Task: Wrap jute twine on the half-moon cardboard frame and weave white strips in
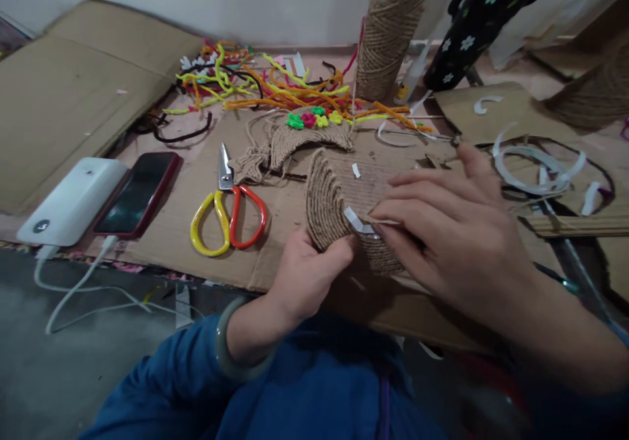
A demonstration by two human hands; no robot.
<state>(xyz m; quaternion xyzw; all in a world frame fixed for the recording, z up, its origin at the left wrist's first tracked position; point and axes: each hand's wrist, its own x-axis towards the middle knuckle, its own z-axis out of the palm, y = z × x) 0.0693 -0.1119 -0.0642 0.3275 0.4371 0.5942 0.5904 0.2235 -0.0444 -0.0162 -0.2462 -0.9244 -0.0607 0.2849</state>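
The left hand (307, 273) grips the lower edge of a crescent-shaped jute piece (327, 214), thumb pressed against its coiled rope face, so the hand is closed on it. The piece stands tilted on edge over the cardboard sheet (171, 230) that covers the counter, right in front of the person's body. The right hand (449, 230) lies over the other end of the same piece, fingers stretched out and pinching a small white paper strip (356, 220) against it.

Just behind lies a second jute crescent (309, 137), flat on the cardboard, with green, pink and yellow pipe-cleaner flowers (314, 119) along its upper edge. Scissors (228, 214) with one yellow and one red handle rest left of the held piece, blades pointing away. Further left, a dark phone (137, 191) lies touching a white power bank (73, 201), whose white cable (83, 283) trails off the counter's edge.

There is no box or tray in view; the loose pipe cleaners (265, 86) sprawl in a heap straight on the counter near the wall. A tall cone of jute twine (390, 31) stands upright beside them. White paper offcuts (538, 165) curl on the cardboard to the right.
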